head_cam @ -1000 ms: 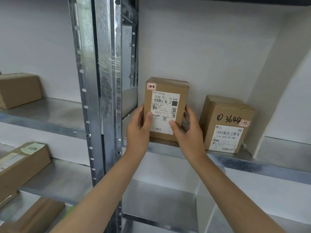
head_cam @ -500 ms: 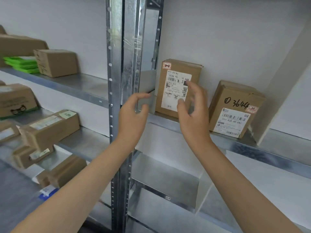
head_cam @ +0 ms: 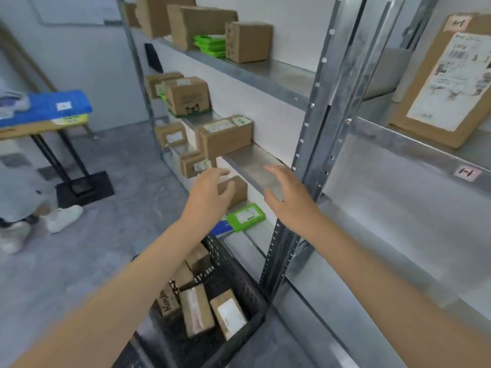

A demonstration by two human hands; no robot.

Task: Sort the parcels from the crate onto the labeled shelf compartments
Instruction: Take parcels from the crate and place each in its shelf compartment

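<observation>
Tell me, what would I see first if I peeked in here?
Two bare arms reach out in the middle, the left hand and right hand open and empty before silvery metal shelves. Below them sits a black crate with brown parcels inside. A bright green parcel pops out low on the shelves, between the wrists.

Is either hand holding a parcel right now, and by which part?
Nothing is held: the left hand and the right hand are both open and empty.
</observation>
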